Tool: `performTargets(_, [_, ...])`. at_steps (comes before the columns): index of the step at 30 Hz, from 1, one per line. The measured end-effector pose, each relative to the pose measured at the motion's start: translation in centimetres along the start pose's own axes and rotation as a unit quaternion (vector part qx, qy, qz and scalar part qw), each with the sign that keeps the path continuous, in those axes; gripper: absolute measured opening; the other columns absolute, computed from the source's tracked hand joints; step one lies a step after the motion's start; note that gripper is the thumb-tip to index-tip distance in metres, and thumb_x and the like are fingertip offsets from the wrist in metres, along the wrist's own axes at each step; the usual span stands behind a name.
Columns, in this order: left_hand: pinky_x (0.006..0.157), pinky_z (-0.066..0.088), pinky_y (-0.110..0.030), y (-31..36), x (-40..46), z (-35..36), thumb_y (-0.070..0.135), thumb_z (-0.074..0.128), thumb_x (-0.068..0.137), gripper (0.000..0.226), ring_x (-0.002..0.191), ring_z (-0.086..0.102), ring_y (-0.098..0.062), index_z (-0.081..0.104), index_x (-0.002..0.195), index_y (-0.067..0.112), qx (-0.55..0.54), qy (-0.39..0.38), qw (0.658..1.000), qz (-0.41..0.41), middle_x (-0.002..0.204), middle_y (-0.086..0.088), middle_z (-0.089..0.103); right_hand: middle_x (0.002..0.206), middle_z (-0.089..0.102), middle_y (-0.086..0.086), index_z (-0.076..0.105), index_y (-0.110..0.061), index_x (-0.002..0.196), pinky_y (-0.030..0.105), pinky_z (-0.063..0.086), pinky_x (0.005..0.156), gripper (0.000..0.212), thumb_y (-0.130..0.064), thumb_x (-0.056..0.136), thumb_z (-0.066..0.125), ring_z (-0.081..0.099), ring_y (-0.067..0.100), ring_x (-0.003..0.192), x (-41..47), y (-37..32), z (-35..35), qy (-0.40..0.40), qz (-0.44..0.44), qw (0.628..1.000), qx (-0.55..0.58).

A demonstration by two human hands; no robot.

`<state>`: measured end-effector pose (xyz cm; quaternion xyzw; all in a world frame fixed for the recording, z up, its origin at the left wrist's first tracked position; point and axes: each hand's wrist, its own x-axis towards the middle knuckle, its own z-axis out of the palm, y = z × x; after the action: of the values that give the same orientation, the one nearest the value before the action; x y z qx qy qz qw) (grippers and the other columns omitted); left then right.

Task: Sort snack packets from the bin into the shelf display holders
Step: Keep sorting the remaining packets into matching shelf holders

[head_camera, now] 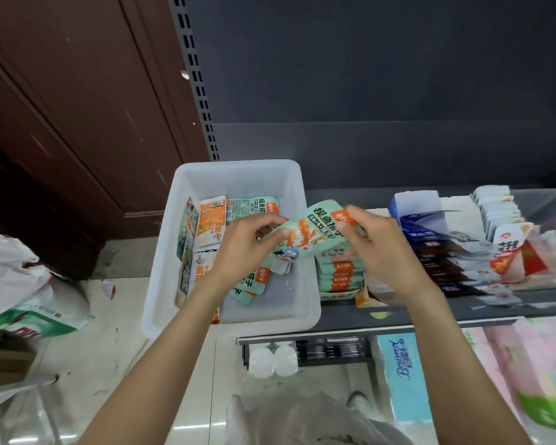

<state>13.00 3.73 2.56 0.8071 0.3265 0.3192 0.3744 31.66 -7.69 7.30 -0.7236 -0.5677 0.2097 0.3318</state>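
Note:
A mint-green snack packet (312,234) with orange print is held over the right edge of the white plastic bin (238,175). My left hand (241,248) pinches its lower left edge; my right hand (379,248) pinches its upper right corner. Inside the bin lie more green packets (252,285) and an orange packet (210,224). Just right of the bin, on the shelf, a display holder (339,274) carries a stack of matching green packets.
Further right on the shelf stand a blue holder (414,213), rows of dark packets (443,264) and red-and-white packets (511,245). Tissue packs (405,374) fill the lower shelf. White bags (16,277) sit on the floor at the left. A brown wooden panel (77,107) is behind.

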Motion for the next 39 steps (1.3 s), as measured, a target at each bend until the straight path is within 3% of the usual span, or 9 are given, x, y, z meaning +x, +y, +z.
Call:
performTargets(5, [0.065,0.053,-0.024,3.4,3.3,3.5,0.032,0.061,0.088,0.020,0.074,0.061,-0.003,0.069,0.095,0.016,0.037,0.032,0.994,0.103,0.089,0.007,0.069,0.088,0.068,-0.005,0.060,-0.018,0.107,0.019,0.052,0.062,0.014,-0.023,0.097,0.052,0.064,0.004,0.074,-1.5,0.1,-3.9,0.179,-0.051,0.982,-0.028])
performTargets(10, [0.064,0.055,-0.028,2.5,4.2,6.4,0.030,0.060,0.090,0.019,0.076,0.064,-0.007,0.067,0.099,0.014,0.086,0.017,0.990,0.111,0.092,0.003,0.069,0.084,0.067,-0.004,0.060,-0.016,0.107,0.008,0.041,0.057,0.016,-0.022,0.099,0.047,0.059,0.000,0.068,-0.8,2.7,-4.2,0.167,-0.049,0.983,-0.059])
performTargets(14, [0.075,0.055,-0.038,0.5,3.8,7.6,0.029,0.062,0.090,0.015,0.082,0.065,-0.013,0.067,0.096,0.016,0.116,-0.010,0.991,0.064,0.093,0.004,0.070,0.090,0.070,0.001,0.062,-0.015,0.108,0.033,0.054,0.066,0.018,-0.018,0.099,0.048,0.065,0.014,0.077,-0.4,4.6,-2.9,0.130,-0.091,0.983,-0.095])
performTargets(18, [0.102,0.038,-0.051,-0.9,3.2,8.0,0.020,0.070,0.083,0.015,0.096,0.064,-0.024,0.073,0.096,0.014,0.232,-0.019,0.970,0.074,0.101,-0.002,0.071,0.101,0.072,0.002,0.067,-0.019,0.112,0.039,0.057,0.070,0.026,-0.007,0.091,0.058,0.069,0.018,0.088,-0.3,5.5,-1.1,0.083,-0.141,0.974,-0.157])
performTargets(22, [0.097,0.041,-0.049,-2.1,1.8,7.2,0.025,0.066,0.083,0.016,0.105,0.059,-0.024,0.073,0.096,0.020,0.247,-0.039,0.964,0.088,0.107,0.000,0.068,0.104,0.072,0.001,0.065,-0.026,0.117,0.042,0.044,0.088,0.037,-0.008,0.085,0.065,0.065,0.023,0.102,0.3,6.4,0.7,0.005,-0.172,0.939,-0.299])
performTargets(26, [0.089,0.045,-0.032,-2.5,-0.2,5.1,0.034,0.051,0.086,0.027,0.100,0.059,-0.018,0.070,0.099,0.020,0.208,-0.006,0.976,0.071,0.104,0.003,0.068,0.136,0.054,0.000,0.042,-0.024,0.140,0.044,0.022,0.110,0.043,-0.021,0.098,0.042,0.033,0.023,0.136,0.2,6.2,1.6,-0.113,-0.102,0.925,-0.347])
performTargets(31, [0.058,0.039,-0.014,-4.3,-4.4,0.7,0.015,0.067,0.083,0.012,0.074,0.059,-0.009,0.065,0.095,0.017,0.234,0.093,0.966,-0.056,0.084,0.008,0.066,0.107,0.070,0.000,0.062,-0.017,0.119,0.037,0.050,0.084,0.031,-0.010,0.091,0.051,0.062,0.021,0.098,-0.5,1.5,3.5,0.031,-0.174,0.974,-0.143])
performTargets(34, [0.065,0.046,-0.028,-6.6,-5.8,-0.9,0.019,0.069,0.080,0.014,0.085,0.061,-0.024,0.065,0.093,0.017,0.304,0.021,0.943,-0.133,0.090,-0.001,0.067,0.104,0.071,-0.003,0.066,-0.020,0.110,0.033,0.052,0.073,0.024,-0.017,0.094,0.049,0.066,0.020,0.090,0.9,0.1,8.2,-0.080,-0.155,0.972,-0.154])
performTargets(39, [0.100,0.038,-0.038,-8.5,-5.1,-1.0,0.039,0.062,0.084,0.053,0.122,0.043,-0.024,0.047,0.132,0.022,0.384,-0.170,0.887,-0.195,0.132,-0.002,0.050,0.112,0.063,0.009,0.061,-0.009,0.112,0.036,0.042,0.087,0.025,-0.023,0.092,0.053,0.056,0.027,0.104,4.7,0.5,15.3,-0.191,-0.094,0.914,-0.346])
